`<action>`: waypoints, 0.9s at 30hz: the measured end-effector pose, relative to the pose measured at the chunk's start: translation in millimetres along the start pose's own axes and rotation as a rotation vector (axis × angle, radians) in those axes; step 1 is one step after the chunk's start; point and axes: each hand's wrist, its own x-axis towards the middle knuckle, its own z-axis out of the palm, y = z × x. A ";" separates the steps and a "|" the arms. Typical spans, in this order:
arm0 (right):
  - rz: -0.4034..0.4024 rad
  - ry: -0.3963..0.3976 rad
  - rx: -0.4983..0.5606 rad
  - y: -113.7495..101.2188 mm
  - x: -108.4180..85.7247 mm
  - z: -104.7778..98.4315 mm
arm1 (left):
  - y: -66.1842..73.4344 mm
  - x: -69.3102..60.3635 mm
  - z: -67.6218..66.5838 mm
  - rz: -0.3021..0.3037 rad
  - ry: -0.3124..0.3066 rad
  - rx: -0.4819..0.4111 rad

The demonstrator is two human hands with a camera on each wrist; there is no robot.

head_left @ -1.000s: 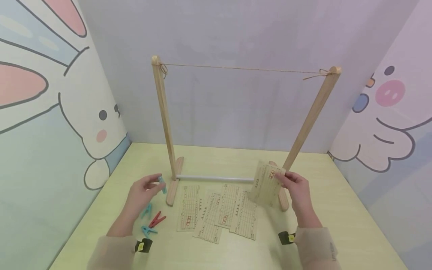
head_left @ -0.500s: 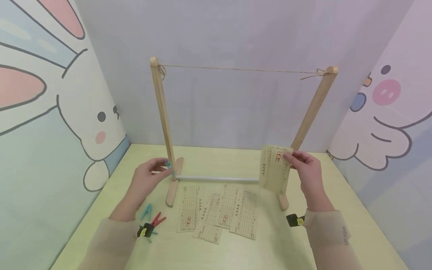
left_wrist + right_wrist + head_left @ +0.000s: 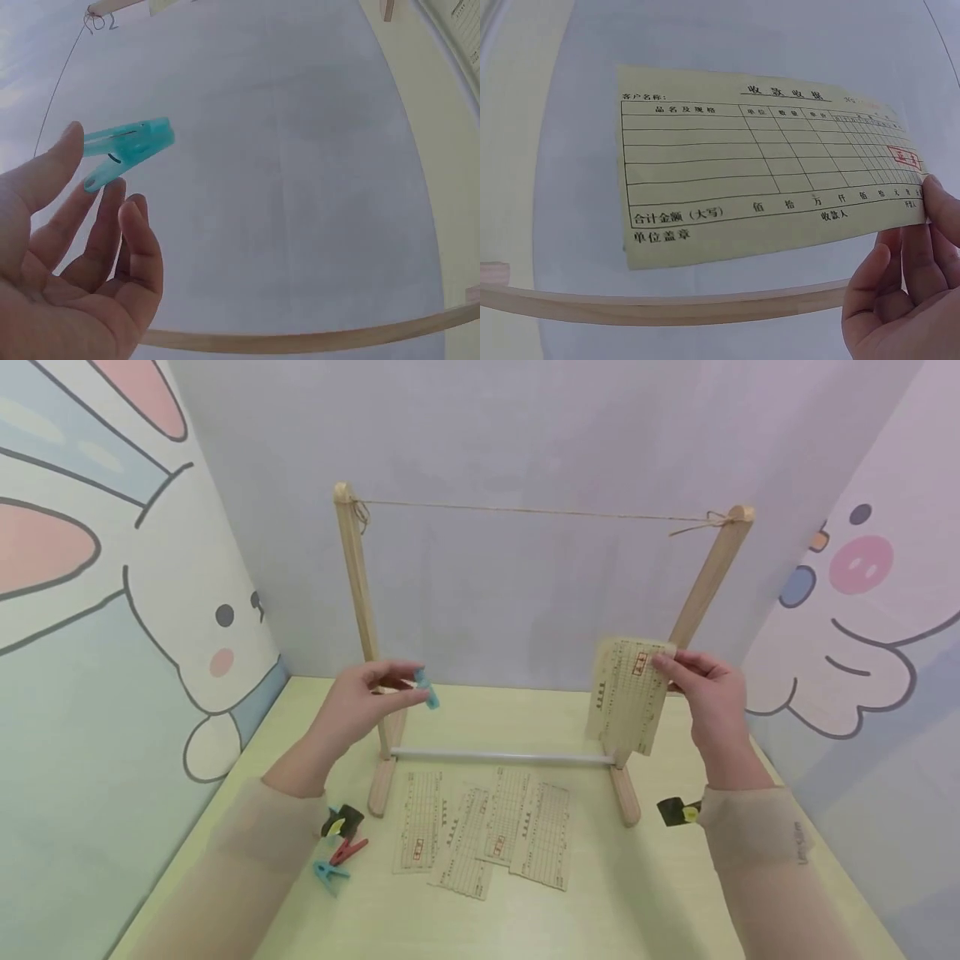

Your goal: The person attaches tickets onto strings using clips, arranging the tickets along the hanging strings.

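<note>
My left hand [image 3: 375, 702] pinches a light-blue clothespin [image 3: 427, 688] by its handles, in the air near the left post of the wooden frame. In the left wrist view the clothespin [image 3: 135, 146] sits between thumb and fingertips, its nose pointing away from the hand. At the right, my right hand [image 3: 708, 697] pinches a yellowish receipt slip [image 3: 628, 697] by one upper corner, in front of the right post. The right wrist view shows the printed table and red stamp on the slip [image 3: 727, 157]. A thin string [image 3: 525, 511] runs between the post tops, above both hands.
Several receipt slips [image 3: 542, 835] lie partly overlapping on the table. A red clothespin [image 3: 348, 852] and a light-blue one [image 3: 328, 875] lie at the left, near the left sleeve. The frame's left post [image 3: 352, 577], right post [image 3: 708, 577] and white crossbar [image 3: 502, 756] stand behind the slips.
Both hands have risen from low over the table. The left has moved right with its clothespin, and the right has moved up and rightward with its slip.
</note>
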 end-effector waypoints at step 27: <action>-0.138 0.062 0.057 -86.9 33.8 11.4 | 165.0 77.9 26.7 0.326 -0.084 0.075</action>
